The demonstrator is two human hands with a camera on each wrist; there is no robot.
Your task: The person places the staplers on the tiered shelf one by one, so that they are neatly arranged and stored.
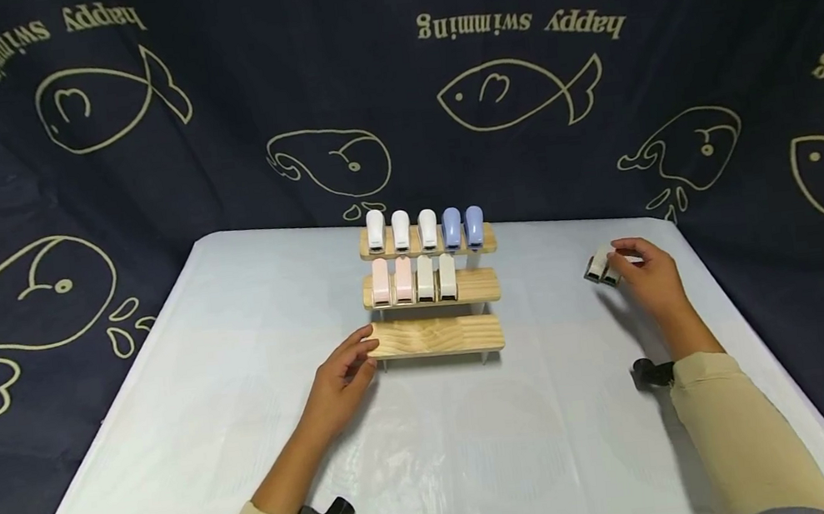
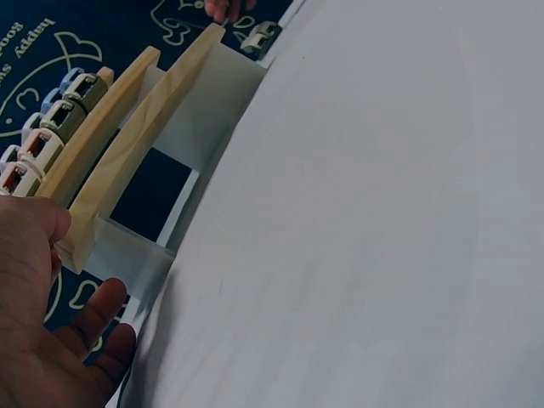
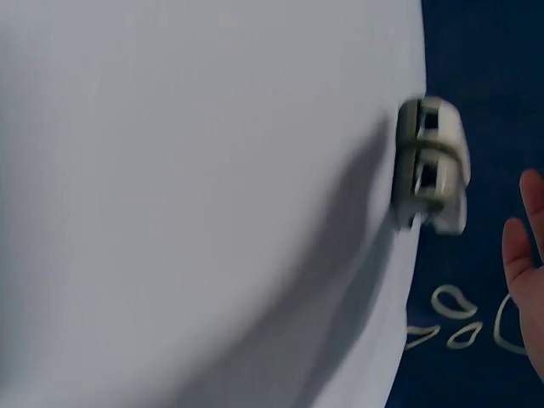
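My left hand (image 1: 338, 382) is at the left end of the lowest wooden shelf (image 1: 435, 335) of a three-tier stand, its fingertips at the board's end. In the left wrist view its fingers (image 2: 100, 308) are spread loosely. To the right, my right hand (image 1: 651, 278) is over two grey-white mini staplers (image 1: 600, 265), side by side on the table. In the right wrist view, a gap shows between its fingers (image 3: 516, 246) and the pair of staplers (image 3: 429, 166). On the middle shelf (image 1: 478, 283) stand two pink staplers (image 1: 392, 282) and two off-white ones (image 1: 436, 278).
The top shelf (image 1: 489, 242) carries three white staplers (image 1: 401, 230) and two blue ones (image 1: 463, 227). Clear supports (image 2: 127, 259) hold up the boards. A white cloth covers the table (image 1: 478, 451). Behind hangs a navy curtain (image 1: 392, 66) with fish drawings.
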